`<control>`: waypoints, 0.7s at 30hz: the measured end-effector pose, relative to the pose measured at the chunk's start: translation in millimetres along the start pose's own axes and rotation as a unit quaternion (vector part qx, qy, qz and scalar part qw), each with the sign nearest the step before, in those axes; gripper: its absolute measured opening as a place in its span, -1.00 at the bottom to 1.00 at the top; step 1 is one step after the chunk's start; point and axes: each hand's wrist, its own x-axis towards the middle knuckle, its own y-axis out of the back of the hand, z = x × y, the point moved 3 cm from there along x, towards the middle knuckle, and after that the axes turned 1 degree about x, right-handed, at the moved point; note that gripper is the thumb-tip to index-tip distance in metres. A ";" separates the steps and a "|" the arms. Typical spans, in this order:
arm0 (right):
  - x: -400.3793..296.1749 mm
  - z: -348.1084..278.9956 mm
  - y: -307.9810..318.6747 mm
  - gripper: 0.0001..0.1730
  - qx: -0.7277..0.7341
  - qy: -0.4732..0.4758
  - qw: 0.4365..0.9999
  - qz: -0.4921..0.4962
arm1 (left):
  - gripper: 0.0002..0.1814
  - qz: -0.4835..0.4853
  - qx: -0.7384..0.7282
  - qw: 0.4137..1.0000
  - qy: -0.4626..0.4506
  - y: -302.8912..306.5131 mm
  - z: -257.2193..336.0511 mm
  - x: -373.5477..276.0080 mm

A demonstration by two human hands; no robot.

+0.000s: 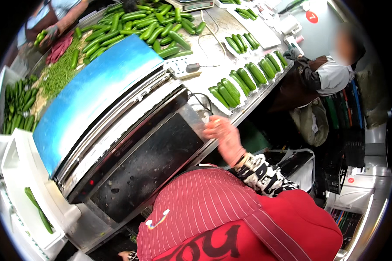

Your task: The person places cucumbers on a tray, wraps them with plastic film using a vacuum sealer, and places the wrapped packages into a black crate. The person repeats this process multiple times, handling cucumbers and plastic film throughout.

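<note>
My right hand [224,138] is slightly blurred beside the right front corner of a film-wrapping machine [147,166]. Its fingers are curled towards the metal table edge, and I cannot tell whether anything is between them. Only a small part of my left hand [125,255] shows at the bottom rim, below the machine's left end; what it touches is hidden. The machine has a black front plate, a small red light and a blue-and-white cover [101,94]. Right of it, trays of cucumbers [227,93], several in each, stand in a row along the metal table [212,53].
Loose cucumbers [140,27] and green beans [57,75] lie behind the machine. A white crate [29,189] stands left, with long green vegetables [39,210] inside. A power cord [212,29] crosses the table. One co-worker [333,76] stands right, another person's gloved hand [49,36] holds green vegetables upper left.
</note>
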 end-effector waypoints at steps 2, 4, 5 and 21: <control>14.1 25.0 59.3 -0.59 0.132 -0.050 0.977 0.157 | -0.55 0.032 -0.118 0.985 -0.124 5.4 86.9 5.8; 24.1 65.1 122.2 -0.62 0.274 -0.106 0.926 0.237 | -0.52 0.003 -0.238 0.945 -0.224 -0.6 215.9 -13.9; 39.1 84.9 135.6 -0.63 0.292 -0.095 0.929 0.208 | -0.59 0.020 -0.247 0.948 -0.199 -1.4 323.0 -85.0; 75.7 132.9 180.1 -0.68 0.250 -0.062 0.941 0.220 | -0.18 -0.611 0.017 0.486 -0.625 -376.1 500.6 -595.4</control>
